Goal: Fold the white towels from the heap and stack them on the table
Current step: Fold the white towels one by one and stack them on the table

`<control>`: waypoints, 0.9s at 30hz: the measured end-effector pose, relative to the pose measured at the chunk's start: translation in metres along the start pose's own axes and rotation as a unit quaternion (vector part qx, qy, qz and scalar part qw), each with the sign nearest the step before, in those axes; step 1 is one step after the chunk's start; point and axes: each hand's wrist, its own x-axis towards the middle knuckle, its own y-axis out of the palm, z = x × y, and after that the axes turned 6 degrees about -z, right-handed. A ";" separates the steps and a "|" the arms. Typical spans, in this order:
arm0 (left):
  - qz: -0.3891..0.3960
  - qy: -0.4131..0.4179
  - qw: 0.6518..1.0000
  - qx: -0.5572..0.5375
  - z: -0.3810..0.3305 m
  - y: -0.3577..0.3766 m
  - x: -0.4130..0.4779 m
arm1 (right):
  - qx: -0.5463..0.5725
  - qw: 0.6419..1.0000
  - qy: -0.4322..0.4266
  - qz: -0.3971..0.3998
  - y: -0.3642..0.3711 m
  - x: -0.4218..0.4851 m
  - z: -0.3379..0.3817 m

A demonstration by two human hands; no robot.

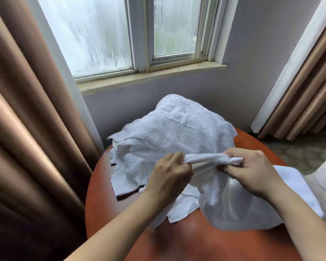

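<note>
Two bare hands meet over one round, reddish-brown table (120,213), and between them they hold one white towel (231,202). The left hand (169,174) comes in from the lower left with its back turned up, fingers curled round the bunched top edge of the towel. The right hand (252,172) reaches in from the lower right, thumb and fingers pinched tight on the same gathered edge, with a small knob of cloth poking out past them. That edge runs as a short roll from one hand to the other. The hands are near each other and at about the same height. The rest of the towel hangs down from them and drapes onto the tabletop in front of the person.

One heap (177,125) of white towels sits behind the hands on the far side of the table, rumpled and overlapping; how many are in it I cannot tell. One flat towel (297,187) lies at the table's right edge, partly hidden by the right forearm.

One window (139,34) with two fogged panes stands behind the table, flanked by two brown drapes: the left curtain (26,129) and the right curtain (309,95).
</note>
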 end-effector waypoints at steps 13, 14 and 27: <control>0.035 -0.080 0.996 -0.009 0.018 0.012 0.000 | 0.056 0.998 0.032 -0.021 -0.011 0.007 -0.002; 0.037 -0.080 0.996 0.009 0.016 0.014 -0.001 | 0.062 0.997 0.033 -0.022 -0.011 0.007 -0.001; 0.063 -0.092 0.994 -0.019 -0.027 0.019 -0.015 | 0.180 0.980 0.084 -0.029 -0.014 0.010 0.004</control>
